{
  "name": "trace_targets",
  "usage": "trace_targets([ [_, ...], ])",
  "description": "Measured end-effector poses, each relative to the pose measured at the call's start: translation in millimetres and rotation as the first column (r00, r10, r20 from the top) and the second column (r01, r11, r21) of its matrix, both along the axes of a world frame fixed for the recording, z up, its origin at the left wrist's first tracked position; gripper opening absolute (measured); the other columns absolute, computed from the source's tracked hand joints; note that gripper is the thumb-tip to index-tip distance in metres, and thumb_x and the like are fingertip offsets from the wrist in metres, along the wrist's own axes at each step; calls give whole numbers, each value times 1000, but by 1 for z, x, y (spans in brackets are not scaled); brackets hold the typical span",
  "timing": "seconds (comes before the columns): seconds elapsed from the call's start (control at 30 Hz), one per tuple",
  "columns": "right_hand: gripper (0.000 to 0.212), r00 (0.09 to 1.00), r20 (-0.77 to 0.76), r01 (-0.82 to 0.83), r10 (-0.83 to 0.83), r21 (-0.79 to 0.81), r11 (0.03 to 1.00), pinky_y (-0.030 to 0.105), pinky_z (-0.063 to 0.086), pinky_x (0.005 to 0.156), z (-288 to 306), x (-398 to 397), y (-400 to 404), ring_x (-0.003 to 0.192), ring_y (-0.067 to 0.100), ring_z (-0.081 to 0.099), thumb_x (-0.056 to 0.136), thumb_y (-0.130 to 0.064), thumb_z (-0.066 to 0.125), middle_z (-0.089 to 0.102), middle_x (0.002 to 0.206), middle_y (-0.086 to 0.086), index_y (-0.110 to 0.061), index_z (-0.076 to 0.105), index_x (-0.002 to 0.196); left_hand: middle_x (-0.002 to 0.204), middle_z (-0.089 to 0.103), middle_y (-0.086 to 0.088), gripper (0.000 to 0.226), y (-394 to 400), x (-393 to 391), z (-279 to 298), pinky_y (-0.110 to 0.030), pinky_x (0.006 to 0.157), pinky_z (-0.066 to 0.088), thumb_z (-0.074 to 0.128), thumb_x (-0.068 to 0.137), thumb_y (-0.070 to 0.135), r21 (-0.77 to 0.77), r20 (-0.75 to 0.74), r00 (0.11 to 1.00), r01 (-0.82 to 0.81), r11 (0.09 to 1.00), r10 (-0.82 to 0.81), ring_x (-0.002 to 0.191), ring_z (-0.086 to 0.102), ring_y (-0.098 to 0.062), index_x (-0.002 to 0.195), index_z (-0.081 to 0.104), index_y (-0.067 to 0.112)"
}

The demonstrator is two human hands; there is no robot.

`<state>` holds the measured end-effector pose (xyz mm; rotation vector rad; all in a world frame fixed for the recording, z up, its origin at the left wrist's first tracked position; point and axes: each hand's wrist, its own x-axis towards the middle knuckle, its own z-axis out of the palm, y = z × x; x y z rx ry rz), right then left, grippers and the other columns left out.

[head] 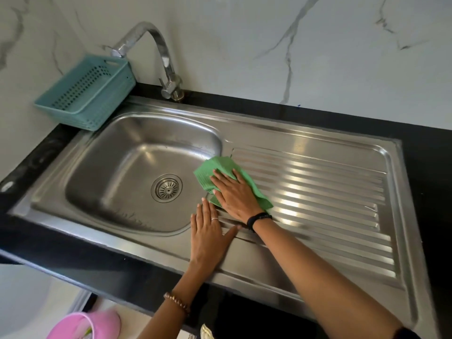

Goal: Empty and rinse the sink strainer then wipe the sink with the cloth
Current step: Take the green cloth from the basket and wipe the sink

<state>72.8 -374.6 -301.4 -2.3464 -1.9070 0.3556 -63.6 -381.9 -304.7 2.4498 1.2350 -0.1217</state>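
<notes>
A stainless steel sink [127, 167] with a ribbed drainboard [330, 204] on its right fills the view. The round metal strainer [167, 187] sits in the drain at the basin's bottom. A green cloth [220, 167] lies on the rim between basin and drainboard. My right hand [234, 194] presses flat on the cloth with straight fingers. My left hand [208, 231] rests flat on the sink's front rim just below it, fingers straight, holding nothing.
A chrome tap [161, 52] curves over the back of the basin. A teal plastic basket [90, 91] stands at the back left corner. Black countertop [428, 152] frames the sink. A pink bin [83, 325] is on the floor at lower left.
</notes>
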Motion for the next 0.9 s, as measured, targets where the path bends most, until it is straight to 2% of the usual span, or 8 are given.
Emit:
trace_targets([
  [0.1, 50, 999, -27, -41, 41, 17, 999, 39, 5, 119, -5, -12, -11, 144, 12, 20, 100, -34, 24, 21, 157, 0, -18, 21, 147, 156, -12, -14, 95, 3, -20, 1, -35, 111, -14, 26, 84, 69, -17, 8, 998, -58, 998, 58, 144, -13, -22, 145, -11, 6],
  [0.2, 50, 999, -18, 30, -29, 72, 997, 39, 6, 119, -2, -5, -28, 144, 11, 21, 100, -35, 24, 21, 156, -2, -19, 21, 147, 155, -15, -14, 91, 4, -19, 10, -33, 111, -18, 30, 86, 65, 22, 58, 996, -70, 997, 69, 140, -21, -20, 145, -12, 10],
  [0.33, 49, 995, -15, 103, -102, 90, 991, 40, 7, 120, 0, 26, -70, 143, 11, 23, 100, -35, 25, 25, 155, -3, -20, 23, 147, 155, -14, -4, 85, -20, 11, 14, -33, 111, -16, 36, 86, 63, -14, 141, 985, 104, 995, -101, 140, -19, -17, 146, -8, 23],
  [0.43, 49, 974, -31, 225, -223, 79, 971, 39, 5, 119, -1, 68, -125, 144, 11, 22, 100, -34, 28, 24, 155, -2, -18, 23, 147, 157, -13, -2, 81, -61, 44, 6, -43, 110, -19, 33, 84, 68, -12, 42, 979, 202, 979, -201, 145, -12, -21, 146, -6, 33],
  [0.53, 49, 922, -39, 386, -384, 48, 921, 39, 4, 119, 0, 113, -182, 144, 12, 18, 101, -32, 28, 21, 156, -1, -17, 21, 147, 156, -17, -6, 81, -90, 66, 0, -51, 108, -19, 30, 84, 69, -6, -31, 984, 175, 985, -175, 144, -16, -26, 145, -9, 34],
  [0.63, 49, 884, -61, 466, -463, 32, 884, 38, 9, 118, 8, 135, -212, 145, 14, 18, 101, -30, 26, 21, 156, 3, -14, 21, 147, 157, -15, -6, 79, -96, 73, 2, -49, 110, -18, 32, 85, 66, -4, -8, 982, 188, 982, -188, 144, -15, -25, 143, -11, 35],
  [0.77, 50, 810, -62, 586, -583, 68, 807, 39, 13, 120, 14, 135, -244, 145, 19, 20, 101, -27, 27, 23, 155, 11, -5, 23, 145, 157, -14, -4, 75, -105, 76, 11, -46, 107, -22, 30, 88, 62, 10, 25, 975, 222, 975, -222, 138, -21, -16, 145, -8, 31],
  [0.9, 49, 698, -57, 714, -714, 138, 687, 47, 13, 117, 14, 121, -283, 143, 26, 25, 100, -23, 35, 27, 153, 16, -3, 28, 143, 157, -10, -4, 76, -112, 70, 17, -49, 108, -19, 29, 89, 61, 54, 36, 994, 105, 993, -107, 138, -19, -16, 147, -3, 25],
])
